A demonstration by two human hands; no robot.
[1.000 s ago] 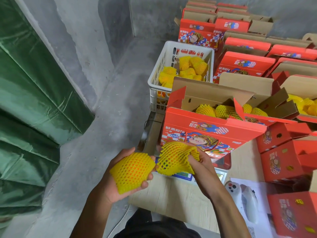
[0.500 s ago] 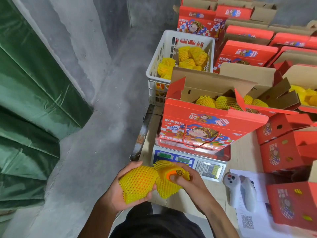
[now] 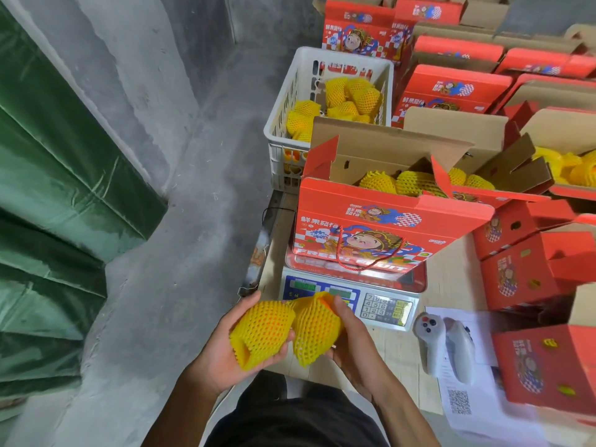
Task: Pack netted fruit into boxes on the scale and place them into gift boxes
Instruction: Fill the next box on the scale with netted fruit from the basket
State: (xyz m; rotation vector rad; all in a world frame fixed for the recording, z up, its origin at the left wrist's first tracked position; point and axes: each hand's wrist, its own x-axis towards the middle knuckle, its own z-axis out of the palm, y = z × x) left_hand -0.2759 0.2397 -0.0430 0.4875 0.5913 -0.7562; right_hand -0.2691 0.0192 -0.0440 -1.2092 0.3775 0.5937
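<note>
Landmark: the scale, a flat electronic unit with a keypad, on a pale wooden table.
Left hand: just in front of the scale, fingers curled under a netted fruit, its yellow foam mesh open at the end.
Right hand: beside it, fingers wrapped round a second netted fruit, thumb on top; the two nets touch.
Red box: glossy printed cardboard standing on the scale, flaps up, holding several yellow-netted fruits.
White crate: slotted plastic, behind the scale, partly filled with more netted fruit.
Gift boxes: red cartons right of the scale; one open carton behind them holds netted fruit.
Controllers: two white, rounded, right of the scale on a printed sheet.
</note>
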